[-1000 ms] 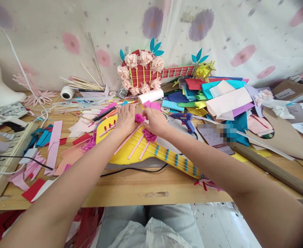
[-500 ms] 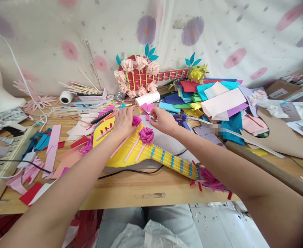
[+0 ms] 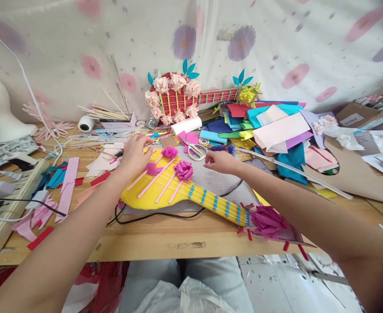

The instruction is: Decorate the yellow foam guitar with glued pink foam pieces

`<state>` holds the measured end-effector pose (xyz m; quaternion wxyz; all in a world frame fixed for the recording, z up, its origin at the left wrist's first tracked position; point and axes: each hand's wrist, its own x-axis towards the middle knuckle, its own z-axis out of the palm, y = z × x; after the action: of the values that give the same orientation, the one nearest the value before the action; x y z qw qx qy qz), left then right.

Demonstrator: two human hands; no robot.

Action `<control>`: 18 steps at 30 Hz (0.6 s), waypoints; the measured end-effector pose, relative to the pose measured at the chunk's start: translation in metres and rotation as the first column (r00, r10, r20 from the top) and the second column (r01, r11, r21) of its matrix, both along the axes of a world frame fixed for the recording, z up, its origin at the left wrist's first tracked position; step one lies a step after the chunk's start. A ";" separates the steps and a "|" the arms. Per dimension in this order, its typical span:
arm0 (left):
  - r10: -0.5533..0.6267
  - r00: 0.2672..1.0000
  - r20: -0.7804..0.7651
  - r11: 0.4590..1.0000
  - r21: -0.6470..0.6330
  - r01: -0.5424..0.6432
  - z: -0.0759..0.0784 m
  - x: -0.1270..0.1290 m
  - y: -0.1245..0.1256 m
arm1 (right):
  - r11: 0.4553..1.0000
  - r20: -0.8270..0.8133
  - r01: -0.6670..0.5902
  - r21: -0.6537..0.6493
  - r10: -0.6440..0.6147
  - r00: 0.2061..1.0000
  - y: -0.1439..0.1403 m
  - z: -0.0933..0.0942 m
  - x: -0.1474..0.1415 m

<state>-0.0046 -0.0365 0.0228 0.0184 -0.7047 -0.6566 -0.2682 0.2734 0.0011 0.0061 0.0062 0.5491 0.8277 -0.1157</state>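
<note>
A yellow paper guitar (image 3: 152, 195) lies with its body on a grey mat and its neck pointing right. Magenta paper roses (image 3: 184, 170) and pink strips sit across its strings. My left hand (image 3: 135, 154) is over the far left edge of the body, thumb and fingers apart, holding nothing I can see. My right hand (image 3: 222, 162) hovers over the mat with curled fingers and nothing visible in them. Beside its fingertips lie white-handled scissors (image 3: 197, 152). Just behind it is a blue glue gun (image 3: 225, 148) with a long clear glue stick.
A red paper guitar (image 3: 174, 98) with pale roses leans at the back wall. Coloured paper (image 3: 284, 130) is heaped at the right, beside a phone (image 3: 258, 167). A power strip (image 3: 11, 204) stands at the left. A black cable (image 3: 165, 216) runs below the yellow guitar.
My right hand has let go of the scissors, now on the mat, and moved right. My left hand has shifted left off the roses, uncovering them.
</note>
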 end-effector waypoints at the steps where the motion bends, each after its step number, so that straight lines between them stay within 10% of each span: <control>1: 0.017 1.000 0.002 0.999 -0.041 -0.017 0.003 -0.004 -0.003 | 1.000 0.043 -0.003 -0.022 0.004 0.999 0.000 -0.001 0.004; 18: -0.061 0.997 0.049 0.949 -0.308 0.073 0.015 -0.022 -0.009 | 0.978 0.446 0.132 -0.162 -0.046 0.894 0.002 -0.004 0.037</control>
<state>-0.0269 -0.0459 0.0381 -0.1142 -0.7153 -0.6666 -0.1761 0.3105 0.0028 0.0021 0.2395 0.5954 0.7641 -0.0661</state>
